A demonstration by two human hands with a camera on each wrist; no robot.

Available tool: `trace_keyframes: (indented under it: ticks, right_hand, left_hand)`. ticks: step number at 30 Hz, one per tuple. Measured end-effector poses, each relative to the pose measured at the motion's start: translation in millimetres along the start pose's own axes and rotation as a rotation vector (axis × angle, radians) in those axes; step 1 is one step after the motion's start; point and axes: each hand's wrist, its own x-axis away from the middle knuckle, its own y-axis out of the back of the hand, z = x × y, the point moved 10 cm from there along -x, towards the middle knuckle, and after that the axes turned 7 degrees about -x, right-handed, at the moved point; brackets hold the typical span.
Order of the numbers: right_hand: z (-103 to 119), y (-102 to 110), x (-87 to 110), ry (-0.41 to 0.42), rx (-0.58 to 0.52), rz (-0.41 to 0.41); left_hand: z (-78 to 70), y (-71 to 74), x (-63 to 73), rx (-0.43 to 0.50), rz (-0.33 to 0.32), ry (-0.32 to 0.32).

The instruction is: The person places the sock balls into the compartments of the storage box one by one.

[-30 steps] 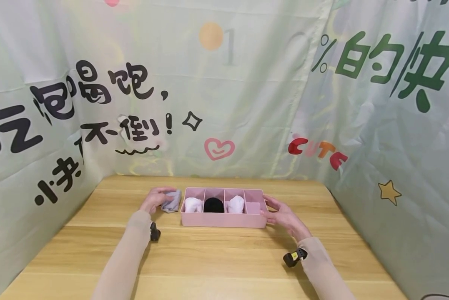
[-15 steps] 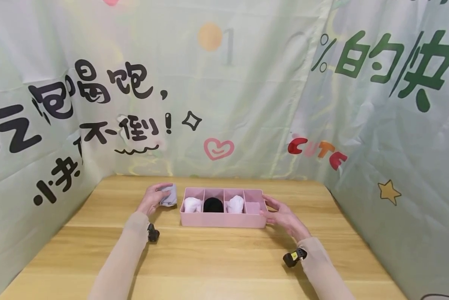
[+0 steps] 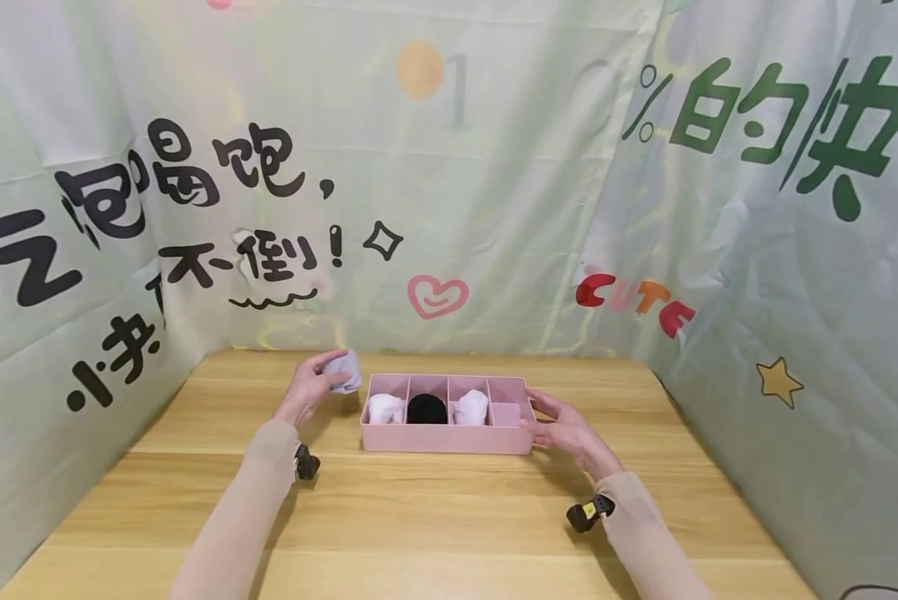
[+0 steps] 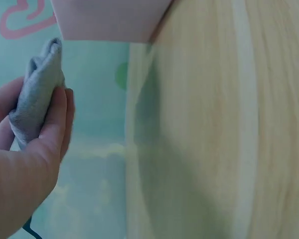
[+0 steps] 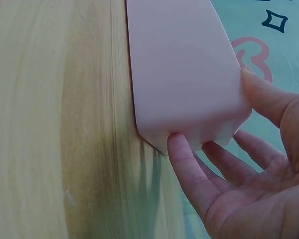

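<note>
A folded grey sock (image 3: 343, 372) is held up off the table by my left hand (image 3: 308, 390), pinched between thumb and fingers left of the box. Up close in the left wrist view, the sock (image 4: 39, 97) stands on edge with its fabric rolled over at the tip. My right hand (image 3: 572, 435) holds the right end of a pink divided box (image 3: 449, 439); in the right wrist view the thumb lies at the rim and fingertips touch the end wall. White bundle (image 3: 386, 408), black bundle (image 3: 427, 409) and another white bundle (image 3: 471, 407) fill three compartments. The rightmost compartment shows bare pink.
The box stands on a wooden table (image 3: 418, 517) near its back edge. Printed cloth curtains (image 3: 494, 208) enclose the table at the back and both sides. A small black camera (image 3: 308, 462) is strapped at the left wrist, another camera (image 3: 589, 514) at the right.
My left hand has lifted the grey sock off the table, first slightly left, then up and back to the right. The right hand and the box stay in place.
</note>
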Motion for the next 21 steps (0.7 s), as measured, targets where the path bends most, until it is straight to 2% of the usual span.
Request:
trace_keyframes:
  ticks: [4, 8, 11, 14, 21]
  right_hand:
    - [-1, 0, -0.2, -0.004, 0.01, 0.001]
    - [-2, 0, -1.0, -0.002, 0.017, 0.007]
    - [-1, 0, -1.0, 0.001, 0.029, 0.012]
    - [0, 0, -0.2, 0.001, 0.031, 0.016]
    - [1, 0, 0.6, -0.005, 0.035, 0.007]
  left_hand:
    - [-11.2, -3.6, 4.8, 0.04, 0.005, -0.03]
    - [-29.5, -10.1, 19.5, 0.058, 0.006, -0.031]
    - [-34.1, -13.0, 23.4, 0.029, -0.031, -0.056]
    - [-30.9, -16.9, 19.3, -0.004, -0.07, -0.104]
    - [-37.3, -37.5, 28.2, 0.022, -0.042, -0.158]
